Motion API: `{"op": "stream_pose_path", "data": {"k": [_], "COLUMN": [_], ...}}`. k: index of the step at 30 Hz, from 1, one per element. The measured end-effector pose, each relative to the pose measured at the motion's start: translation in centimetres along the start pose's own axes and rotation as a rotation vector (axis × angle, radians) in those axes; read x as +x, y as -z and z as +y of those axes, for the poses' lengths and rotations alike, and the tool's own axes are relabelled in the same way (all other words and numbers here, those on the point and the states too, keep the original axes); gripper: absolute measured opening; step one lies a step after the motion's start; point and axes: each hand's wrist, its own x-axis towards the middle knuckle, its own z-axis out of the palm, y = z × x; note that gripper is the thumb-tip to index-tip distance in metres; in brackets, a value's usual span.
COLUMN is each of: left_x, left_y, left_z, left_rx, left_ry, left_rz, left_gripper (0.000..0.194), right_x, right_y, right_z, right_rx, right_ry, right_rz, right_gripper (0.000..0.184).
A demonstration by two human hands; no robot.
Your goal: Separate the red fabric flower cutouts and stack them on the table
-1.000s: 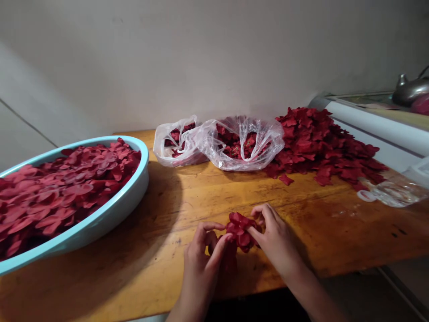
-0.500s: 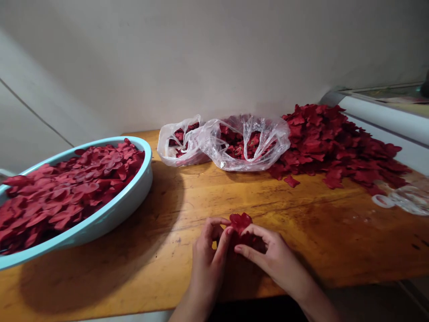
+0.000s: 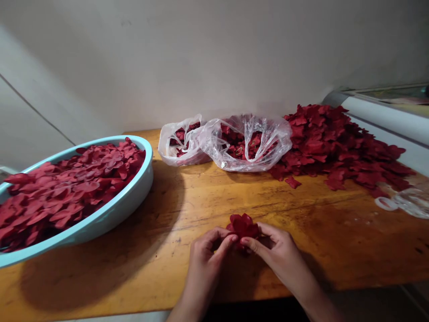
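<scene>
Two hands pinching one red flower over the bench.

The left hand [image 3: 208, 252] has its thumb and forefinger closed on the near left edge of the flower [image 3: 243, 228]; the right hand [image 3: 279, 250] holds the right side in a narrow grip, thumb in front; the flower is near the front edge of the bench [image 3: 208, 201], between the blue tub [image 3: 149, 167] full of red petals [image 3: 80, 183] on the left and a red heap [image 3: 331, 143] at the back right; two clear bags [image 3: 182, 143] [image 3: 256, 152] with red pieces inside sit beside the heap.
</scene>
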Motion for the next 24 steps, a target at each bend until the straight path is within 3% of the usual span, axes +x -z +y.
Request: {"op": "stream_pose_path", "data": {"k": [6,13,18,21,24], "left_x": [0.1,0.2,0.5,0.8,1.2], "left_y": [0.1,0.3,1.6,2.5,3.1], "left_z": [0.0,-0.3,-0.3,-0.3,-0.1], "left_rx": [0.081,-0.040,0.039,0.166,0.470], "left_ry": [-0.060,0.040,0.039,0.018,-0.041], "left_rz": [0.055,0.038,0.014,-0.043,-0.076], "left_gripper": [0.028,0.030,0.033,0.035,0.031], "right_x": [0.0,0.1,0.5,0.6,0.6], "right_y": [-0.1,0.5,1.4,2.0,2.6], "right_z": [-0.2,-0.1,0.6,0.7,0.4], "right_rx": [0.179,0.053,0.222,0.285,0.283], "right_ry": [-0.020,-0.015,-0.046,-0.028,-0.027], "right_rz": [0.013,0.049,0.053,0.125,0.180], "right_gripper": [0.028,0.027,0.018,0.016,0.017]}}
